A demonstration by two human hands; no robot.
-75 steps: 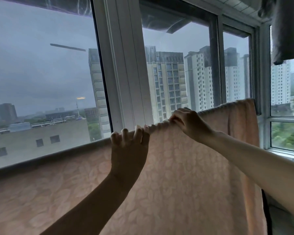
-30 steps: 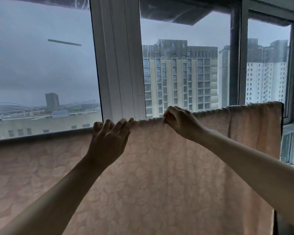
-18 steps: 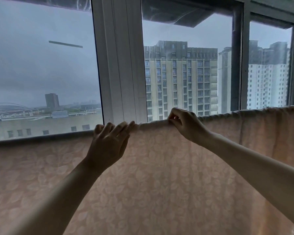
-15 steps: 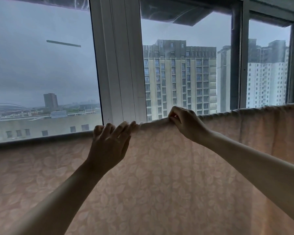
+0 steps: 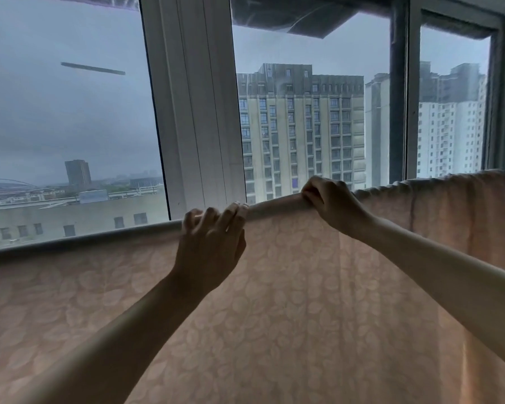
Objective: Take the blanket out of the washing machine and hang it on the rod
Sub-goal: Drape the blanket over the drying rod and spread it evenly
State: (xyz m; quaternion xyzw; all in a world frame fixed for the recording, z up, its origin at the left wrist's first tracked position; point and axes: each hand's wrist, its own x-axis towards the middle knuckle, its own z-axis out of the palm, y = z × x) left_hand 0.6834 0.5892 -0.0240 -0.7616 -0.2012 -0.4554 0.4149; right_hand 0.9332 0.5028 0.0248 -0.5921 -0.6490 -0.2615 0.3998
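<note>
A pale pink blanket [image 5: 289,316] with a leaf pattern hangs draped over a horizontal rod, which it hides along its whole top fold. My left hand [image 5: 209,246] reaches up to that fold near the middle, its fingers curled over the blanket's top edge. Further right, my right hand [image 5: 330,202] grips the same fold, fingers bent round the cloth. To the right of that hand the fold is bunched and wrinkled; between the hands it lies smooth.
Directly behind the blanket stands a large window with a wide white frame post [image 5: 196,106] and a darker post [image 5: 398,94] to the right. Tower blocks and a grey sky show through the glass.
Both hands stay on the top fold. My left hand's fingers have curled further over the edge, and the fold between the hands has been pulled smoother. The view has shifted slightly.
</note>
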